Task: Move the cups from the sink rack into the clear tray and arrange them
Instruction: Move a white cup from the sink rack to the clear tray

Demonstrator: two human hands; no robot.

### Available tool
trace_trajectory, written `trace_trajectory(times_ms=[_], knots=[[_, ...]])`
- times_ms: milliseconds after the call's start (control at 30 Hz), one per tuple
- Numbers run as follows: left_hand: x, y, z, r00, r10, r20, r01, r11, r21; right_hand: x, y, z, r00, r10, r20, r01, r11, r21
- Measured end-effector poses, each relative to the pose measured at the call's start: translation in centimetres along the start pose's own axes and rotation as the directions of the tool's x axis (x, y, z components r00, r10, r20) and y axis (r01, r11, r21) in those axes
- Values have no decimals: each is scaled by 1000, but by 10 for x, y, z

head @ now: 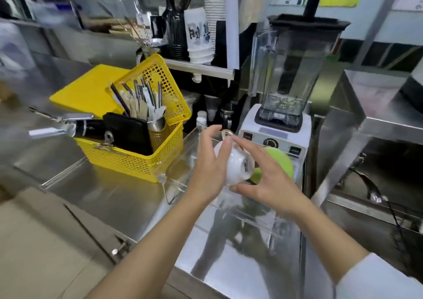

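A white cup (238, 165) with dark print on its base is tilted on its side between my two hands, above the clear tray (180, 182). My left hand (211, 163) grips its left side. My right hand (266, 173) holds it from the right, with the index finger on top and the thumb underneath. A green cup (282, 161) lies in the tray just behind the white one, partly hidden by my right hand. The tray stands on the steel counter (109, 198). No sink rack can be seen in this view.
A yellow basket (137, 159) with utensils, a black case and a metal cup stands left of the tray. A blender (283, 88) stands right behind the tray. A steel box (375, 120) is at the right. Stacked paper cups (199, 35) sit on the back shelf.
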State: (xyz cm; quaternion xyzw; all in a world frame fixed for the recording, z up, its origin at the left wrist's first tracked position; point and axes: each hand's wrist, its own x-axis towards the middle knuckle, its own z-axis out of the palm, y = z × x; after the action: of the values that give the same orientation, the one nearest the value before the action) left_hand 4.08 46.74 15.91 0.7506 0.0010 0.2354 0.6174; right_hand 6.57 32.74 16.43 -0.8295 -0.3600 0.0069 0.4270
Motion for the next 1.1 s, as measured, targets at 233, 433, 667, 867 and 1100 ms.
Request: trace_trajectory(times_ms=[233,433,667,867,1100], knots=[[9,-35,-40,996,-8,-92,26,982,187,39,-6,34,982,109,153,-98,992,-83],[9,-51,-60,994,-30,-106,83,843,532,64,4,44,961,124,248,-132,991,15],[4,-68,-67,984,-125,-128,178,736,653,71,18,47,903,154,402,-242,954,176],[5,-66,-62,982,-122,-144,189,636,749,62,22,37,894,162,417,-212,975,75],[1,-27,-14,994,90,-67,-7,648,762,28,23,-5,984,40,176,-43,999,14]])
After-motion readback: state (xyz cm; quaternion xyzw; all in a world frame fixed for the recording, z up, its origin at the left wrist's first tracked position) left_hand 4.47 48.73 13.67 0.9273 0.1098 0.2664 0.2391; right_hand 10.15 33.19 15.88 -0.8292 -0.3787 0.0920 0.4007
